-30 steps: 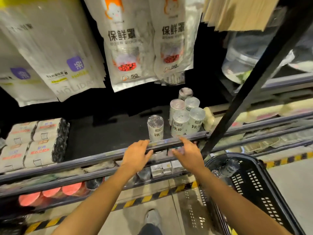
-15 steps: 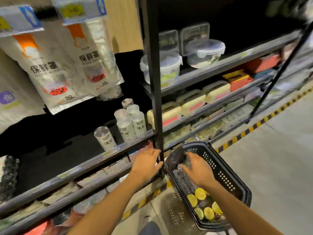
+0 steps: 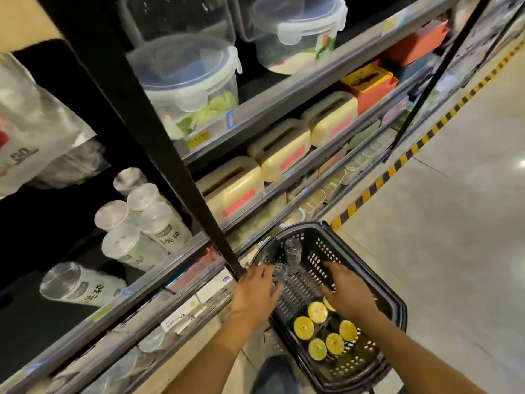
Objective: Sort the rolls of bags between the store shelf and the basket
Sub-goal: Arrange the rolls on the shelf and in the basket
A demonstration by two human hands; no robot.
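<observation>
Rolls of bags [image 3: 142, 223] stand clustered on the store shelf [image 3: 159, 268], one lone roll [image 3: 76, 285] apart to their left, and two more clear-wrapped ones stand at the far end of the black basket [image 3: 399, 311]. The left hand [image 3: 255, 297] reaches in over the rim with its fingers bent against the nearer roll [image 3: 279, 273]; blur hides whether they grip it or only touch it. The right hand [image 3: 349, 294] hovers over the basket with fingers spread and holds nothing. The step looks like taking that roll out for the shelf. It would go best with a firm grip round the slippery wrap, a straight lift that spares the farther roll [image 3: 292, 250] just behind, and a path left of the black post [image 3: 170, 155]. The free hand could steady the basket wall. Yellow discs [image 3: 318, 311] fill the basket's near end. Clear lidded tubs [image 3: 187, 75] and cream boxes [image 3: 281, 149] line the shelves to the right. A yellow-and-black stripe [image 3: 377, 183] edges the pale floor [image 3: 454, 251].
</observation>
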